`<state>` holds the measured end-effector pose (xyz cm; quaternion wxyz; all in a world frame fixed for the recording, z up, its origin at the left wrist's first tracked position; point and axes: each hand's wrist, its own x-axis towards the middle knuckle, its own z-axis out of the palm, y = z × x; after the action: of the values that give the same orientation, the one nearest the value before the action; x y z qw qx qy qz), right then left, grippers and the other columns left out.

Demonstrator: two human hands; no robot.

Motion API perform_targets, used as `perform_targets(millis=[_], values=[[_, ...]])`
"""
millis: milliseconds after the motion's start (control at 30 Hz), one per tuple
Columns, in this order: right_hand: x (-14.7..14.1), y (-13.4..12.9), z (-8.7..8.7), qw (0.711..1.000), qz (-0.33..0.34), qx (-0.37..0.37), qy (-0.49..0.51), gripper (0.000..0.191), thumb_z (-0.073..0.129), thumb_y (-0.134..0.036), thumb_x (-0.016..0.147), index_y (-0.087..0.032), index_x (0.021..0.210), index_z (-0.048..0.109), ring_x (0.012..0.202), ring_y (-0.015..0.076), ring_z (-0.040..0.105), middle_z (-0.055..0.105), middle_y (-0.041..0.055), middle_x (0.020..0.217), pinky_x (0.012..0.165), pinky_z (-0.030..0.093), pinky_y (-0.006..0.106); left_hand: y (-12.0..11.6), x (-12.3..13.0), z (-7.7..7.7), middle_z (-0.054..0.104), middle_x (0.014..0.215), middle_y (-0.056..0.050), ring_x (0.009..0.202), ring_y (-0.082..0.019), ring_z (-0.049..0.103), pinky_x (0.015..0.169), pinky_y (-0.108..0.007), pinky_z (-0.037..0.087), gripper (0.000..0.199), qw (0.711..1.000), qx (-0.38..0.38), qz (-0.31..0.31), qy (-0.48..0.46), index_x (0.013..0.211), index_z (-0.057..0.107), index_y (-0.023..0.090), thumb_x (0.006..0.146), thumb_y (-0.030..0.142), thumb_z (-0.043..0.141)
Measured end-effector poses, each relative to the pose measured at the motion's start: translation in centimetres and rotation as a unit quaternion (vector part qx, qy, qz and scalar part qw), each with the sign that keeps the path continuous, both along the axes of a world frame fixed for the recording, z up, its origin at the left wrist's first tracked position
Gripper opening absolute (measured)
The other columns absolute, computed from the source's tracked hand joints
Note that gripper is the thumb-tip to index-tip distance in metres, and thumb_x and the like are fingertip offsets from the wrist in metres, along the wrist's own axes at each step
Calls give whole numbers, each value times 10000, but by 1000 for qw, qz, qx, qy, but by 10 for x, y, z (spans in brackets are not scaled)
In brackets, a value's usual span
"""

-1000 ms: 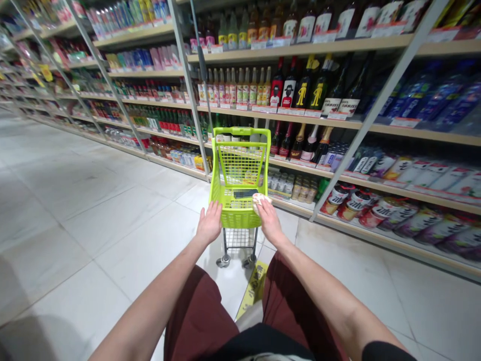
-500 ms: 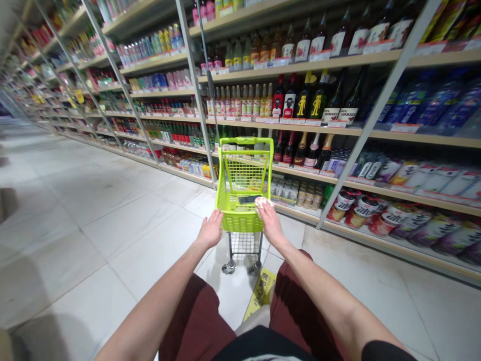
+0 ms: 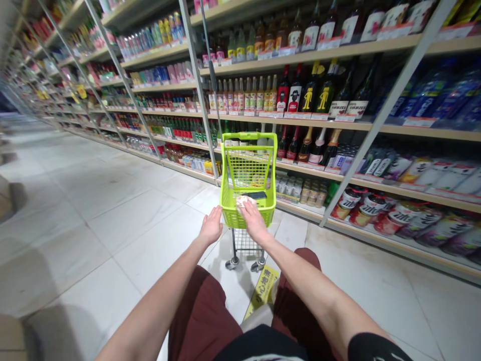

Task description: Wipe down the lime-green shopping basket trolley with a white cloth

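Observation:
A small lime-green shopping cart (image 3: 269,214) stands in front of me, its basket facing my knees. My right hand (image 3: 252,217) presses a crumpled white cloth with reddish marks (image 3: 245,200) on the basket's near rim, around its middle. At the near left corner of the basket, my left hand (image 3: 212,225) rests with its fingers stretched out along the side and nothing in it. A dark flat object, like a phone (image 3: 254,195), lies inside the basket, just beyond the cloth.
Shelves of bottles (image 3: 293,95) and cans run along the far side. Large bottles (image 3: 372,208) fill the lower right shelf. A thin grey pole (image 3: 212,75) rises behind the cart. Between my feet, a yellow floor sign (image 3: 261,291) lies on the pale tiles (image 3: 124,220).
My right hand has slid the cloth leftward along the near rim, from the right corner to about the middle. My left hand stays at the left corner.

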<state>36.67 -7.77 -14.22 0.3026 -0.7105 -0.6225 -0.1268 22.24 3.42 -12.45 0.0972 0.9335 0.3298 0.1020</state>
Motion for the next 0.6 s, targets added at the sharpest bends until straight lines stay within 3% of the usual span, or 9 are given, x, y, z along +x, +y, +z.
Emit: perform_targets(millis=[133, 333, 467, 600], values=[[2, 2, 1, 1000, -20, 12, 2, 520, 366, -3, 776, -144, 1275, 396, 1300, 208, 203, 352, 126, 1357, 1034, 262, 439, 3, 5, -5, 308, 1392, -104, 1288, -204, 257, 1033, -408, 290, 625, 997, -43, 13, -63, 1319, 263, 122, 708, 118, 393], [-37, 37, -4, 994, 70, -31, -72, 404, 343, -113, 866, -141, 1263, 413, 1301, 203, 201, 359, 109, 1357, 1037, 266, 424, 13, 1, -8, 449, 1307, -36, 1181, -161, 434, 1001, -322, 360, 602, 983, -114, 7, -144, 1295, 309, 176, 702, 128, 405], [-28, 24, -31, 986, 113, -42, -116, 398, 335, -112, 880, -141, 1270, 406, 1295, 189, 220, 394, 95, 1336, 1051, 249, 409, 16, -10, -27, 432, 1318, -80, 1220, -175, 383, 1026, -334, 324, 558, 987, -113, 50, -106, 1269, 350, 135, 714, 131, 408], [-16, 2, -64, 986, 95, -84, -106, 375, 374, -117, 873, -134, 1242, 441, 1248, 185, 324, 475, 122, 1263, 1024, 301, 411, -3, -17, -53, 400, 1337, -115, 1244, -189, 346, 1025, -363, 313, 556, 988, -116, 60, -85, 1255, 373, 120, 701, 116, 422]])
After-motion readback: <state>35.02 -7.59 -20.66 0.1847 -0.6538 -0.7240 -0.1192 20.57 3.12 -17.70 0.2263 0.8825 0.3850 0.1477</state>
